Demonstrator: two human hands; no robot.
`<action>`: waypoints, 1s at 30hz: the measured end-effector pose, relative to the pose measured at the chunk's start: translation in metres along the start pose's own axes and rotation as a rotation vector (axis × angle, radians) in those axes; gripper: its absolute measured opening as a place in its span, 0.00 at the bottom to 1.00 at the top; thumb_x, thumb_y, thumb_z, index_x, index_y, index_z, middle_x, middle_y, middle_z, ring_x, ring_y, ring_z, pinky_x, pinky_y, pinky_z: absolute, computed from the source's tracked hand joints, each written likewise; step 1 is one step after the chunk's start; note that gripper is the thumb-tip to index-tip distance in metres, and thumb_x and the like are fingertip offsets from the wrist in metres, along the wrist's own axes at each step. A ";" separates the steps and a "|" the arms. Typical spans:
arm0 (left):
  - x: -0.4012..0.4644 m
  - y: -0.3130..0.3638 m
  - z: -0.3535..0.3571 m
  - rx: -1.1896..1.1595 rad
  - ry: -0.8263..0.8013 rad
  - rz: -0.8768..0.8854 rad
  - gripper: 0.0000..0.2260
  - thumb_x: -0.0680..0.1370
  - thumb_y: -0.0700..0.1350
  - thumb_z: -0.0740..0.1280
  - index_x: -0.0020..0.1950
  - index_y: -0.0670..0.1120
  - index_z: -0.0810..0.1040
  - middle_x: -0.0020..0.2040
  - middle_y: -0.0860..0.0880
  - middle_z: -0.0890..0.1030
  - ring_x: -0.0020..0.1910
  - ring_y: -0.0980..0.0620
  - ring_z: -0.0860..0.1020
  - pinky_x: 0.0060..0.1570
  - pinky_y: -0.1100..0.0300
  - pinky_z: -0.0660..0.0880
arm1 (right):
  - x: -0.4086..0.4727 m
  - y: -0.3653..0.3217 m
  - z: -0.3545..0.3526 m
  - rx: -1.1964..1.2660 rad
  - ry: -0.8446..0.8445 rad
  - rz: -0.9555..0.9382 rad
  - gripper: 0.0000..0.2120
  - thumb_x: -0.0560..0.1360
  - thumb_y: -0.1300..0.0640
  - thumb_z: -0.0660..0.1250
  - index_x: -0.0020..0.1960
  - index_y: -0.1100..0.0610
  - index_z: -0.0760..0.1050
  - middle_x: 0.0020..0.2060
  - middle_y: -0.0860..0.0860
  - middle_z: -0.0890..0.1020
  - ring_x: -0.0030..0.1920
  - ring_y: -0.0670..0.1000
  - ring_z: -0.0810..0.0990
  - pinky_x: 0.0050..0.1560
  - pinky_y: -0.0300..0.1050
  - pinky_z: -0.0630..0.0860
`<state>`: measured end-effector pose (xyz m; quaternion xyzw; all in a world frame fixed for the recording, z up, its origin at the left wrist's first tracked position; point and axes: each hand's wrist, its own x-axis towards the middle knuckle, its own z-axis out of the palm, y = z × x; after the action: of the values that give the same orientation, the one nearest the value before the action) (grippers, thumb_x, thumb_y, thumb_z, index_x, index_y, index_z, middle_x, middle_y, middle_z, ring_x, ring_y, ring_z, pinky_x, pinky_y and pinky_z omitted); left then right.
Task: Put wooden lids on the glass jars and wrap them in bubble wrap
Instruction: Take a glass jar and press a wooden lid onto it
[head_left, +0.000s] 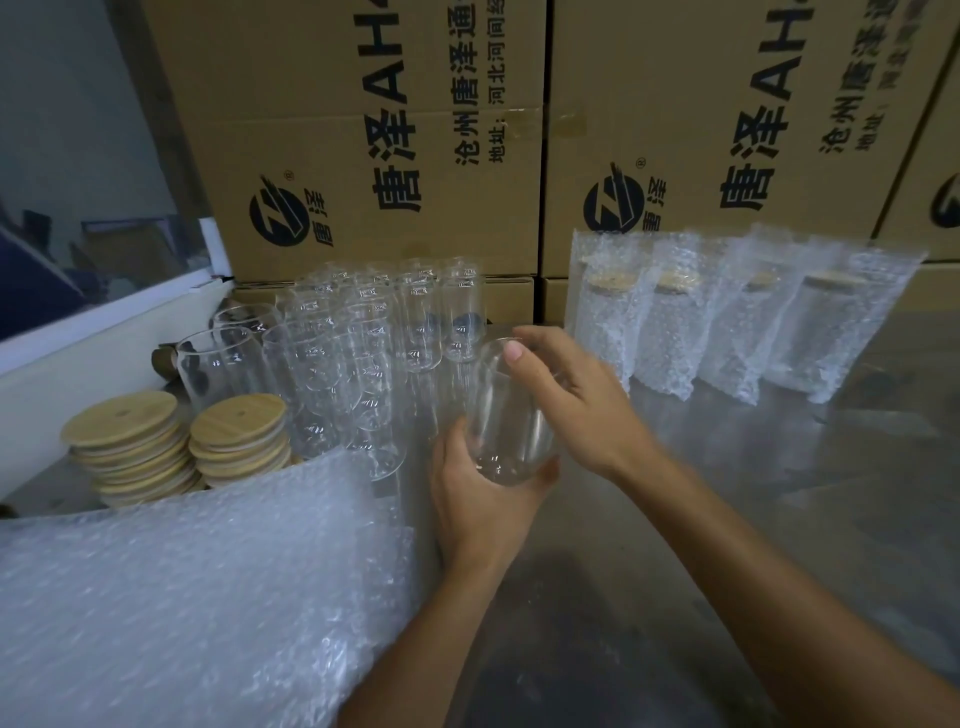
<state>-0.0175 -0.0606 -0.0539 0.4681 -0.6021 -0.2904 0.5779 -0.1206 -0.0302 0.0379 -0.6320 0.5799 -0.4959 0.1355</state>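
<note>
Both hands hold one clear glass jar (506, 415) above the grey table. My left hand (478, 499) cups its base from below, fingers curled round it. My right hand (576, 395) grips its upper part and rim from the right. The jar has no lid. Several bare glass jars (363, 338) stand in a cluster behind and to the left. Two stacks of round wooden lids (124, 441) (239, 436) sit left of that cluster. A pile of bubble wrap bags (182, 587) lies at the front left. Several lidded jars in bubble wrap (727, 322) stand in a row at the back right.
Large printed cardboard boxes (389, 145) form a wall behind the table. A white ledge (104, 338) with a window runs along the left. Bare grey table surface (727, 519) lies in front of the wrapped jars.
</note>
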 end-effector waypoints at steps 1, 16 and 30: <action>-0.001 0.001 0.000 -0.008 -0.013 -0.012 0.39 0.55 0.64 0.80 0.62 0.53 0.75 0.52 0.55 0.79 0.52 0.54 0.79 0.54 0.52 0.78 | 0.000 0.001 0.000 0.037 -0.001 0.010 0.38 0.70 0.24 0.54 0.71 0.45 0.72 0.57 0.37 0.80 0.58 0.39 0.79 0.63 0.49 0.77; 0.002 0.017 -0.009 -0.578 -0.186 -0.320 0.32 0.71 0.77 0.55 0.60 0.57 0.80 0.51 0.41 0.85 0.41 0.41 0.83 0.32 0.54 0.79 | -0.003 0.019 0.007 0.239 -0.512 0.091 0.52 0.68 0.35 0.72 0.80 0.35 0.41 0.79 0.37 0.52 0.71 0.28 0.61 0.70 0.36 0.68; 0.003 0.015 -0.014 -0.526 -0.105 -0.288 0.32 0.77 0.70 0.56 0.69 0.47 0.72 0.52 0.47 0.83 0.38 0.52 0.83 0.22 0.61 0.70 | 0.002 -0.008 -0.024 -0.030 -0.275 0.040 0.33 0.64 0.25 0.64 0.63 0.41 0.77 0.61 0.39 0.82 0.47 0.33 0.81 0.50 0.41 0.76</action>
<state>-0.0074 -0.0545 -0.0373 0.3673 -0.4626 -0.5392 0.6002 -0.1350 -0.0201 0.0561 -0.6843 0.5757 -0.3929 0.2141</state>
